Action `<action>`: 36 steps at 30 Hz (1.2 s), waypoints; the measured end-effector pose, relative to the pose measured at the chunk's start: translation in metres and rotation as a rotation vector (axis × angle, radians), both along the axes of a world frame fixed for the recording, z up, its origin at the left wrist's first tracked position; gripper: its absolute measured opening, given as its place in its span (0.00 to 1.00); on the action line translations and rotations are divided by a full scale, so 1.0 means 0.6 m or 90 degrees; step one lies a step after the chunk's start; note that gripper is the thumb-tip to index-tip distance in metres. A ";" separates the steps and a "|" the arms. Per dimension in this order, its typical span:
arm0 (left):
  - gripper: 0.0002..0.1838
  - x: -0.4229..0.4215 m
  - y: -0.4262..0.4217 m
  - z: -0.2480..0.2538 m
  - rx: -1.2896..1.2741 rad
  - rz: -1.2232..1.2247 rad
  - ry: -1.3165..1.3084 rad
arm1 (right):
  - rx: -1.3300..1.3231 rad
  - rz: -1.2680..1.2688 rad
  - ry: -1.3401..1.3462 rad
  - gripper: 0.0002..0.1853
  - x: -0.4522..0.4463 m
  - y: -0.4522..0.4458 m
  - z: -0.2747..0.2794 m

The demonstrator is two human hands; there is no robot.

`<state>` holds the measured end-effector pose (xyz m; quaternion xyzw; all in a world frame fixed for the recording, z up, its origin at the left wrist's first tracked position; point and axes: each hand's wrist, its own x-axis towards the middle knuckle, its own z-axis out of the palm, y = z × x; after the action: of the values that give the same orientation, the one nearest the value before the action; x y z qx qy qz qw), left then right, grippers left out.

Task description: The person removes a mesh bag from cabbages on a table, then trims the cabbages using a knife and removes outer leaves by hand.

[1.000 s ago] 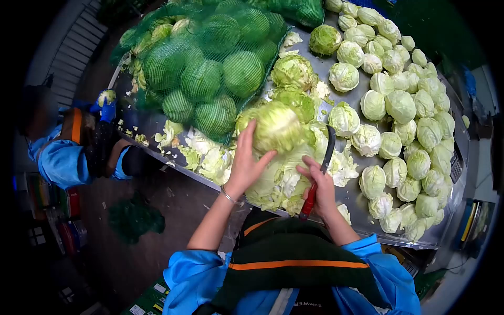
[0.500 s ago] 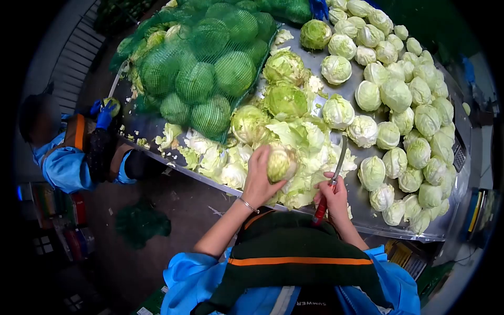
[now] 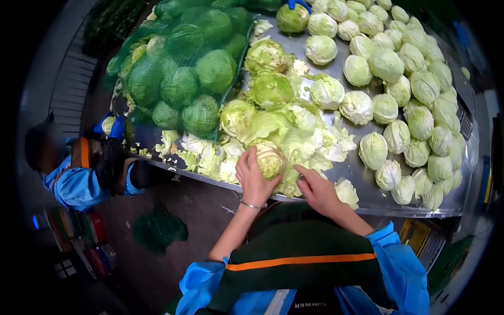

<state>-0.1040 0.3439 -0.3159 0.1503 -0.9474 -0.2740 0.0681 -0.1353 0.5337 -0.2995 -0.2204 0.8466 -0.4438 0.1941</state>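
My left hand [image 3: 255, 178], with a bracelet at the wrist, grips a pale cabbage [image 3: 269, 161] from its left and near side at the table's front edge. Close on the right, my right hand [image 3: 317, 191] is closed, index finger stretched toward the cabbage. The knife in it is almost wholly hidden; only a small dark bit shows by the fingers. Loose cabbage leaves [image 3: 270, 126] lie heaped just beyond both hands. Untrimmed cabbages [image 3: 270, 89] sit behind that heap.
Green net sacks of cabbages [image 3: 184, 86] fill the table's left. Many trimmed cabbages [image 3: 386, 65] cover the right of the metal table [image 3: 346, 176]. A co-worker [image 3: 81, 168] stands at left holding a cabbage; another's blue glove [image 3: 299, 5] touches one at the back. Green netting [image 3: 160, 231] lies on the floor.
My right hand has moved left toward the cabbage and turned, so the knife's blade and red handle no longer show. The view has shifted. A blue glove now rests on the far cabbage.
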 end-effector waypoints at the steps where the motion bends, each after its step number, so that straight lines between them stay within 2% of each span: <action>1: 0.54 0.005 0.002 -0.002 0.001 0.002 -0.001 | 0.027 0.014 -0.015 0.21 0.004 -0.007 0.006; 3: 0.54 0.005 0.006 -0.003 0.003 0.011 -0.002 | 0.051 0.024 0.006 0.21 0.000 -0.026 0.004; 6: 0.54 0.009 -0.004 -0.045 0.023 -0.011 -0.020 | 0.086 0.020 0.083 0.15 0.009 -0.043 -0.049; 9: 0.53 0.007 -0.003 -0.053 0.031 -0.017 -0.018 | 0.274 0.045 -0.001 0.10 0.006 -0.054 -0.062; 12: 0.51 -0.006 0.010 -0.066 -0.022 -0.024 -0.023 | 0.347 0.021 -0.037 0.09 -0.017 -0.018 -0.157; 14: 0.50 -0.035 -0.007 -0.049 0.045 -0.024 0.011 | 0.278 -0.006 -0.134 0.11 -0.025 -0.023 -0.139; 17: 0.49 0.001 -0.058 -0.045 0.169 -0.032 0.013 | 0.082 0.000 -0.105 0.12 -0.026 -0.016 -0.070; 20: 0.52 0.005 -0.086 0.003 0.468 -0.047 -0.001 | -0.104 -0.109 -0.157 0.11 -0.026 -0.015 0.020; 23: 0.53 -0.020 -0.081 0.042 0.267 -0.232 -0.014 | -0.145 -0.153 -0.277 0.14 -0.028 -0.020 -0.006; 24: 0.53 -0.019 -0.074 0.015 0.244 -0.222 0.001 | -0.149 -0.159 -0.308 0.16 -0.036 -0.022 -0.008; 25: 0.53 -0.019 -0.064 -0.032 0.218 -0.212 0.019 | -0.141 -0.131 -0.230 0.18 -0.030 -0.020 -0.048; 26: 0.53 -0.017 -0.059 -0.055 0.190 -0.205 0.032 | -0.120 -0.124 -0.234 0.18 -0.024 -0.016 -0.040; 28: 0.51 -0.029 -0.058 -0.041 0.208 -0.194 0.031 | -0.083 -0.130 -0.243 0.18 -0.018 -0.010 -0.030; 30: 0.49 -0.001 -0.048 -0.039 0.249 -0.147 -0.007 | -0.123 -0.186 -0.348 0.19 -0.004 0.002 -0.039; 31: 0.48 0.003 -0.046 -0.045 0.319 -0.102 -0.028 | -0.117 -0.177 -0.328 0.19 0.000 0.001 -0.032; 35: 0.51 0.011 -0.019 -0.010 0.217 -0.003 0.087 | -0.235 -0.126 -0.133 0.19 0.002 -0.021 -0.034; 36: 0.51 0.006 -0.015 -0.006 0.145 0.000 0.049 | -0.164 -0.099 -0.120 0.19 -0.004 -0.021 -0.025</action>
<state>-0.1004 0.3349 -0.3198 0.1461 -0.9068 -0.3859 0.0869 -0.1380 0.5212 -0.3146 -0.1351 0.7753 -0.5809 0.2078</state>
